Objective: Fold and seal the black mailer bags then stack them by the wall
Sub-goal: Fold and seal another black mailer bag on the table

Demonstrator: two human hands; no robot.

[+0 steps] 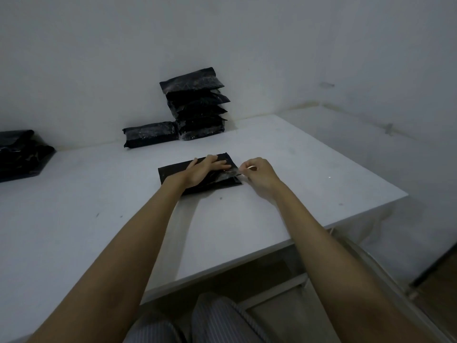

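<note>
left hand (206,169) lies flat on the black mailer bag (173,173), pinning its fold, while right hand (259,174) pinches the seal strip (236,171) to peel it.

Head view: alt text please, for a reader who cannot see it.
A left hand presses flat on a black mailer bag on a white table while the right hand pinches its seal strip. Finished bags are stacked by the wall.

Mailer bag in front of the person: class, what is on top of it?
The left hand lies flat on the mailer bag, fingers straight. The right hand pinches a thin strip at its right end. The bag's surface under the palm is hidden.
</note>
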